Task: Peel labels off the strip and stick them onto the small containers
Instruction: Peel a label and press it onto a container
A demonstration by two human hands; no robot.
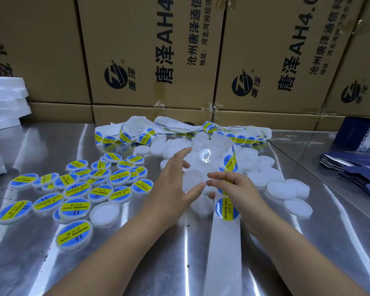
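The label strip [223, 242] runs up the steel worktop [137, 263] from the near edge, passes under the right hand [237, 189] and curls upright just beyond it. One blue-and-yellow "SOLDERING PASTE" label [225, 207] sits on the strip beside the wrist. The right hand's fingers are curled down onto the strip, pinching it.

The left hand [171, 189] is spread wide with straight fingers, thumb and fingers either side of a blank white container [193, 178] (whether they touch it is unclear). That container lies at the near side of a heap of blank containers [282, 186].

To the left lie the labelled containers [75, 207], overlapping. Behind the heap, more strip [124, 133] lies tangled. Printed cardboard cartons [150, 50] wall the back, with white foam pieces [4, 99] at far left and dark blue folded packets [355, 176] at right.
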